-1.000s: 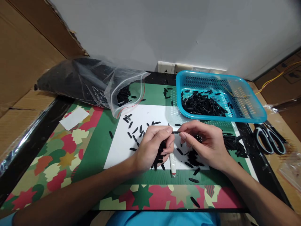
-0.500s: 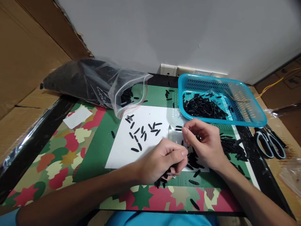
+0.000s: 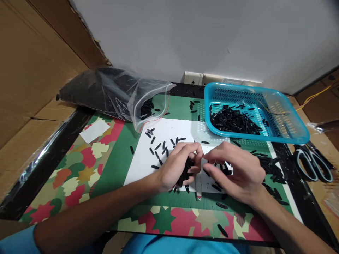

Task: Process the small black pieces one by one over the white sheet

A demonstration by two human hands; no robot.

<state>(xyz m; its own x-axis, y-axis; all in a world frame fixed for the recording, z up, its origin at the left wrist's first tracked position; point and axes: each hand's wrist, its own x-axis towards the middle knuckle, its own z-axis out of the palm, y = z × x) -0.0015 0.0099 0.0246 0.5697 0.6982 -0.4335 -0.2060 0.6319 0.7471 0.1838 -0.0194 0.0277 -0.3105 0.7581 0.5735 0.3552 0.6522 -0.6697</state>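
The left hand (image 3: 178,165) gripped a bunch of short, slim black pieces (image 3: 186,170); the right hand (image 3: 235,170) hovered half-curled over the white sheet (image 3: 143,163), apparently empty.

— What is lying on the desk (image 3: 79,165), counted by kind?

— One blue perforated plastic basket (image 3: 291,132), one clear zip-top plastic bag (image 3: 116,93), one large white paper sheet (image 3: 169,132) and one small white paper scrap (image 3: 94,130) are sitting there. One pair of grey-handled scissors (image 3: 314,164) is lying at the right.

— And the small black oblong plastic pieces (image 3: 159,146)?

— Too many are showing to count: roughly a dozen are lying loose on the sheet, with heaps in the basket and the bag.

— Hands?

— Two are working: one left hand (image 3: 177,165) and one right hand (image 3: 235,169). One white pen-like stick (image 3: 198,183) is lying between them.
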